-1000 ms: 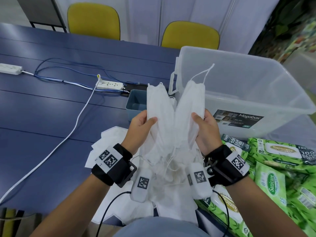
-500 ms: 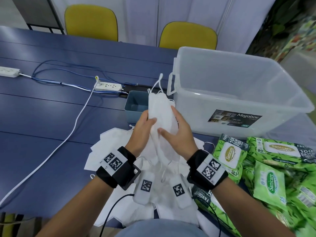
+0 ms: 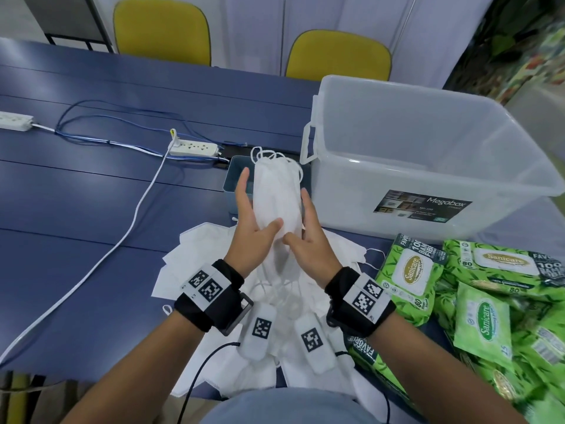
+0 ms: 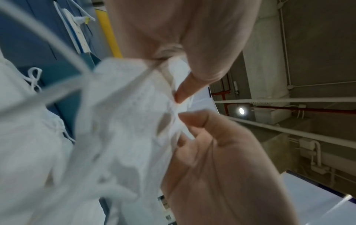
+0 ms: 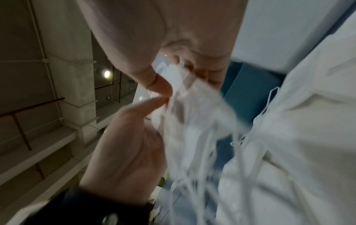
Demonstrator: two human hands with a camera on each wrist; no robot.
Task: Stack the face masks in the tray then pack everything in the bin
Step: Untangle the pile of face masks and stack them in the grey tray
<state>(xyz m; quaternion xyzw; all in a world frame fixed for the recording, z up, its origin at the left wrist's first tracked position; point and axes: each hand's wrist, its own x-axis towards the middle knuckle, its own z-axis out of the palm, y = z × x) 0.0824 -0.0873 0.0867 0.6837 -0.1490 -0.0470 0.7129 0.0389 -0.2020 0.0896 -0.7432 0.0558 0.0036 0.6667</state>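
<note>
A stack of white face masks (image 3: 276,194) stands upright between my two hands, just above the small teal tray (image 3: 234,182). My left hand (image 3: 255,221) holds its left side, fingers straight up the stack and thumb pressed on the front. On the right side my right hand (image 3: 307,237) grips it the same way. The wrist views show the masks (image 4: 125,121) (image 5: 192,106) close up and blurred, with ear loops hanging down. More loose masks (image 3: 195,258) lie on the blue table under my wrists. The clear bin (image 3: 428,166) stands right of the tray.
Green wet-wipe packs (image 3: 409,276) are piled at the front right beside the bin. A white power strip (image 3: 194,147) with white and blue cables lies behind and left of the tray. Two yellow chairs (image 3: 162,29) stand at the far table edge.
The two bundles of masks held apart a second ago are now pressed into one stack. Both hands have closed in around it and carried it forward over the tray.
</note>
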